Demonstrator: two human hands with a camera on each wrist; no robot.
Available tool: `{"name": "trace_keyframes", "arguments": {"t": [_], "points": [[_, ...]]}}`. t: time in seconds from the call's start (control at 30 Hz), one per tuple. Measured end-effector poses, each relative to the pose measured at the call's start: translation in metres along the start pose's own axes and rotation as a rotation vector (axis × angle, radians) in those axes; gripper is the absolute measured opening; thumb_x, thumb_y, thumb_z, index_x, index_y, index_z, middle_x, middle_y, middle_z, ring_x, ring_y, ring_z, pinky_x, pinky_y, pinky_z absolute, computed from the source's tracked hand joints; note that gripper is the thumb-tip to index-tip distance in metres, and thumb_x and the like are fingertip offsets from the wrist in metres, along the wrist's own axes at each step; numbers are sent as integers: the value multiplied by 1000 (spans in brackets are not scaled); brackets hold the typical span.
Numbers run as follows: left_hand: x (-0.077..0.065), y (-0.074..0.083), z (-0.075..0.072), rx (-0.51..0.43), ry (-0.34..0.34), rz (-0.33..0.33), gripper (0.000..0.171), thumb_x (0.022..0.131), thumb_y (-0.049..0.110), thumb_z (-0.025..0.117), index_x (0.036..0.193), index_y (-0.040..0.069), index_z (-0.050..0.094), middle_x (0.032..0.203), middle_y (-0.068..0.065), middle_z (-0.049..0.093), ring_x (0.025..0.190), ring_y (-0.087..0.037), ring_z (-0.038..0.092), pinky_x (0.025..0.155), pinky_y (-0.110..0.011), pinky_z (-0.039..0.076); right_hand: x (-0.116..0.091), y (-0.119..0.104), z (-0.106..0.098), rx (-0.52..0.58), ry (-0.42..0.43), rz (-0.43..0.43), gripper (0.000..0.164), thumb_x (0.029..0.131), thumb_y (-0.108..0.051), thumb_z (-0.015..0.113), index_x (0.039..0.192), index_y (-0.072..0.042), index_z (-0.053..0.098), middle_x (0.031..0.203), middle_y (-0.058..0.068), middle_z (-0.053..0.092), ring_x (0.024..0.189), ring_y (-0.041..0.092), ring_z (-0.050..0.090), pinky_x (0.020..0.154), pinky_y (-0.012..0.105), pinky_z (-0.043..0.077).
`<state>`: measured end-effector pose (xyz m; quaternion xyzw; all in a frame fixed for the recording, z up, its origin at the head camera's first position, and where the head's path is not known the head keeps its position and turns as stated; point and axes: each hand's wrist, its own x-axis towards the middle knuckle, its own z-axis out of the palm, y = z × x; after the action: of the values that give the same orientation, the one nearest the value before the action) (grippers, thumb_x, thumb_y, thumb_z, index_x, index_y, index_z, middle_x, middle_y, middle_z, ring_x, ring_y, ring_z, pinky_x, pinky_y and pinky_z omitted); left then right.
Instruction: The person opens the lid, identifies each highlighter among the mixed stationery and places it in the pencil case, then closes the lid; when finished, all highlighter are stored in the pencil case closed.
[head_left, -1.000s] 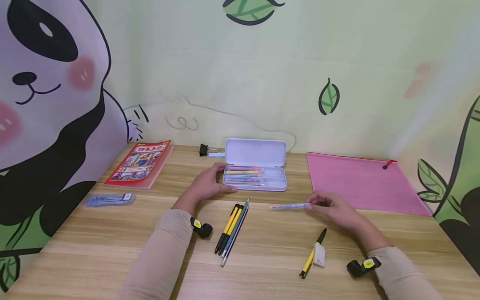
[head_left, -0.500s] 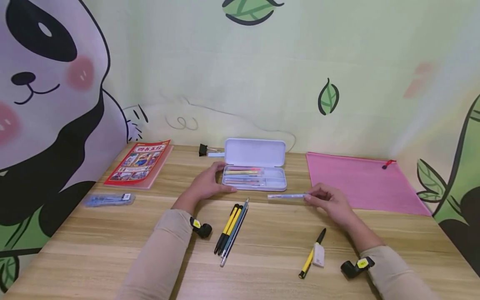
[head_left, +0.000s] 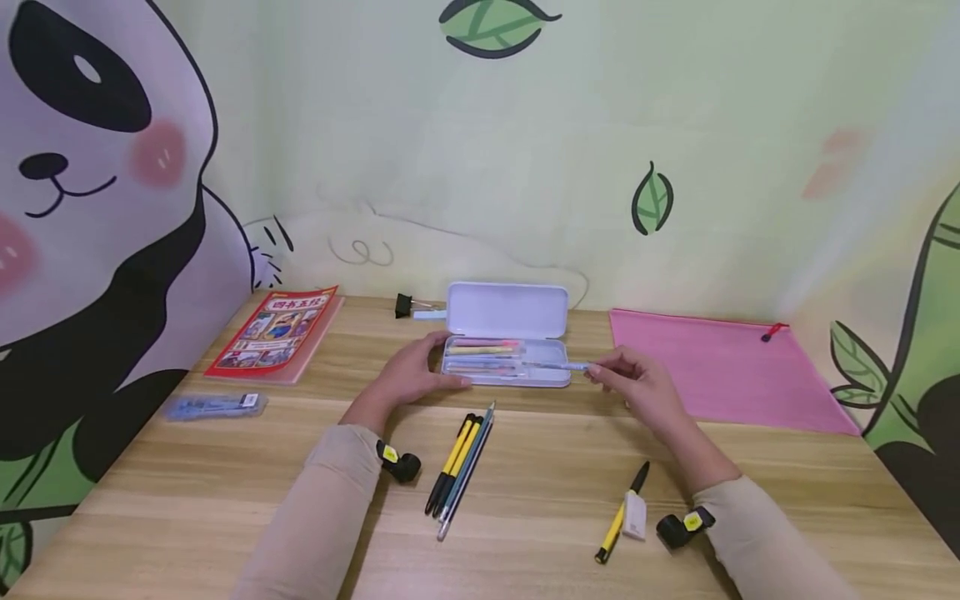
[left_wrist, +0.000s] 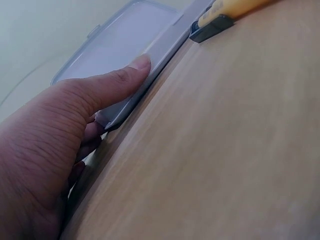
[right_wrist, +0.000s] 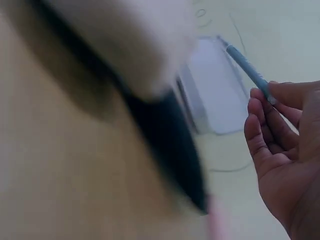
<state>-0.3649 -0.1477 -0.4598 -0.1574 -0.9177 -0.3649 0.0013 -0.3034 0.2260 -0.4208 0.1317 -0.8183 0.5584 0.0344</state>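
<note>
A white pencil case [head_left: 507, 309] stands with its lid up near the wall, several slim pens [head_left: 483, 350] lying in its left part. My left hand [head_left: 408, 372] grips the case's left end. In the left wrist view, the thumb lies along the front wall and the other fingers are partly hidden round the end. My right hand [head_left: 641, 390] pinches one end of a slim light-blue pen [right_wrist: 247, 65] between thumb and fingers. In the head view that pen reaches leftward over the case's right compartments, its far tip overlapping the pens inside.
Yellow-and-black pens and pencils [head_left: 461, 467] lie in front of the case. Another yellow pen [head_left: 611, 533] lies by a white eraser [head_left: 634, 515]. Around them are a pink zip pouch [head_left: 720, 367], red booklet [head_left: 273, 333], blue packet [head_left: 216, 407] and black binder clip [head_left: 403, 306].
My right hand has moved left and away from me, bringing the light-blue pen from the tabletop's right side to over the case. The left hand stays at the case.
</note>
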Motion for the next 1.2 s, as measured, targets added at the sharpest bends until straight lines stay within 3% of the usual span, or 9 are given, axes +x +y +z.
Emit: {"name": "trace_keyframes", "arguments": {"t": [0.1,0.17,0.27,0.37,0.47,0.6,0.8,0.93,1.2], "points": [[0,-3,0,-9,-1,6,108,71,67,81,155,15,38,153,-7,45,145,-27,35,119,-48,25,13,-19,6,-47,-24,-21,28,94,-29,73,108,-4,72,102,12,74,89,28,66,68,32,56],[0,-3,-1,-22,-2,7,108,71,69,80,155,16,38,153,-6,46,145,-27,35,119,-48,24,22,-33,12,-67,-49,-32,26,94,-27,73,107,-4,72,102,15,73,91,28,67,77,34,57],[0,-3,0,-30,0,3,108,70,70,79,155,16,38,153,-6,46,144,-26,36,119,-48,24,34,-48,26,-65,-78,-23,23,93,-23,74,105,-4,73,99,16,73,92,29,67,78,36,57],[-1,-2,2,-30,3,-12,108,70,70,79,154,17,39,153,-5,47,144,-26,36,120,-48,24,44,-55,41,-79,-107,3,20,92,-21,75,102,-4,74,96,14,73,94,39,66,81,44,57],[-2,-2,2,-38,-4,-16,106,70,67,81,154,17,39,152,-6,47,144,-27,36,120,-49,24,48,-53,57,-130,-134,52,15,92,-18,74,100,-5,74,95,11,74,90,36,67,80,47,57],[-2,-1,2,-37,-4,-13,106,71,64,83,154,17,39,151,-6,48,144,-27,36,120,-50,23,50,-43,74,-219,-144,105,14,92,-17,74,101,-7,73,96,7,74,83,24,67,73,36,57],[-2,1,-1,-33,1,-10,107,71,65,82,155,16,38,153,-8,46,144,-29,36,119,-50,24,52,-30,87,-295,-102,78,16,93,-21,74,103,-8,71,96,6,71,79,19,61,63,29,53],[-2,2,-2,-38,1,-12,108,70,65,82,155,16,38,153,-8,46,144,-30,36,119,-51,24,51,-28,88,-355,-69,35,15,93,-21,74,104,-10,73,97,4,71,85,20,62,68,32,53],[0,0,-1,-34,5,-10,108,70,68,81,155,16,39,154,-9,45,144,-29,36,119,-49,26,52,-22,89,-391,-97,-10,18,95,-15,71,110,-6,74,103,7,73,95,21,65,83,37,55]]}}
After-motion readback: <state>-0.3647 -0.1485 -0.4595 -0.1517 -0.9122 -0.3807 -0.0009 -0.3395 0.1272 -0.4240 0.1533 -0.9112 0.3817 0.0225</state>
